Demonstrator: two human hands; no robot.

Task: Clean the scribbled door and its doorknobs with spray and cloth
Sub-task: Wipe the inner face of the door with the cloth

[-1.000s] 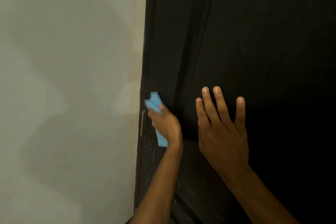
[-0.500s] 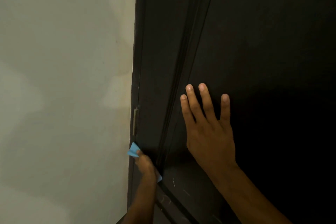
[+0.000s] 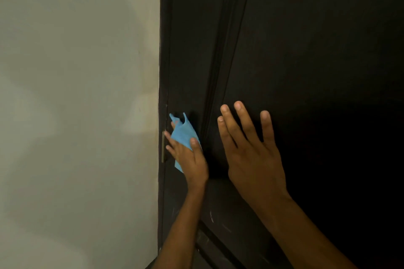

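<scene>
My left hand presses a blue cloth flat against the dark door, close to its left edge, with my thumb and fingers spread over the cloth to hold it there. A metal hinge sits on that edge just beside my fingertips. My right hand lies open on the door panel to the right, fingers wide, holding nothing. Faint pale scribbles show lower on the door, between my forearms. The wall fills the left side.
</scene>
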